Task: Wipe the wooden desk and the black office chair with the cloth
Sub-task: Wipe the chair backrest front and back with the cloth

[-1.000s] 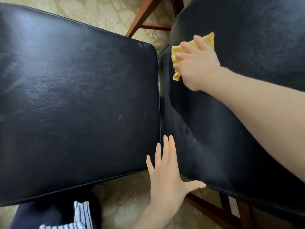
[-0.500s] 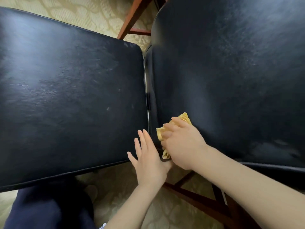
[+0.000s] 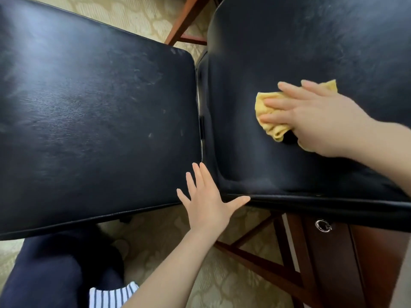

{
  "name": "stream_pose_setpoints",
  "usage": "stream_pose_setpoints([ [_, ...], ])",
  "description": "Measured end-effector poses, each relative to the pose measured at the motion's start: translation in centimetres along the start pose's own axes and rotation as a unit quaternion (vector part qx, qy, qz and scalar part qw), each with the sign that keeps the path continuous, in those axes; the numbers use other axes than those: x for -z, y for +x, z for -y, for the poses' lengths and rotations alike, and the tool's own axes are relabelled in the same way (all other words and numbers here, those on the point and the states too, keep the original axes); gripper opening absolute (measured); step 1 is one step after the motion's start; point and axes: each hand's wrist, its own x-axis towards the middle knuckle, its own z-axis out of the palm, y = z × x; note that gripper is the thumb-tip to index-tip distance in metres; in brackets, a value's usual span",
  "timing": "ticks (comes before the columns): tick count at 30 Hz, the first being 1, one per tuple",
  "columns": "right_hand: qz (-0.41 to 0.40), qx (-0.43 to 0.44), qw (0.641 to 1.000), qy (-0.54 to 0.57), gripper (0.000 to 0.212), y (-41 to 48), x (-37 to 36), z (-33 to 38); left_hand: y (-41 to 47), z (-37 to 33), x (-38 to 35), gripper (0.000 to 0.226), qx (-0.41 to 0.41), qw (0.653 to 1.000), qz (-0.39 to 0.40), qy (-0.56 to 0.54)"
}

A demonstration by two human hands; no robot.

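Right hand (image 3: 320, 121) is flat on the yellow cloth (image 3: 270, 116), fingers spread and pressing it down against the black office chair's backrest (image 3: 289, 52), not really clenching it, more pinning it under the palm. The cloth is bunched up and pokes out past the fingertips on the side toward the seat, plus a little corner shows beyond the hand on the far side. Left hand (image 3: 206, 205) is open with the fingers splayed, holding nothing, resting at the near corner of the seat cushion (image 3: 89, 112) right where the seat meets the backrest, thumb stretched along the backrest's lower edge. Seat leather looks scuffed with a few pale marks near the gap. Under the backrest there's reddish-brown wooden furniture (image 3: 333, 263) with cross braces and a small round metal pull (image 3: 323, 225), can't tell for sure if that's the desk. Patterned beige carpet (image 3: 173, 232) below the seat, and a dark trouser leg (image 3: 55, 274) with a bit of striped fabric (image 3: 111, 294) near it.
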Motion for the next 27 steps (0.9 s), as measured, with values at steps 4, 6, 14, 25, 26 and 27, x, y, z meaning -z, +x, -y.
stream_pose_setpoints([
  [4,0.010,-0.013,0.998,-0.065,0.054,4.5,-0.2,0.7,0.0,-0.5,-0.5,0.131,0.019,0.999,-0.020,-0.020],
  [6,-0.002,-0.011,0.997,-0.081,0.048,6.8,-0.8,1.8,0.1,-0.5,-0.8,0.134,0.026,0.999,-0.026,-0.038],
  [14,0.080,0.018,0.985,-0.152,0.045,11.7,-4.7,9.9,1.3,3.8,0.1,0.115,0.056,0.997,-0.040,-0.040],
  [25,0.049,0.079,0.990,-0.107,0.041,3.4,-9.2,16.1,0.1,4.2,0.0,0.087,0.040,0.993,-0.083,-0.072],
  [26,0.026,0.074,0.994,-0.082,0.039,2.2,-9.3,15.6,0.0,3.7,-0.1,0.087,0.035,0.993,-0.082,-0.077],
  [27,0.006,0.064,0.997,-0.053,0.039,1.0,-9.7,15.0,-0.1,3.3,-0.2,0.086,0.032,0.992,-0.087,-0.084],
])
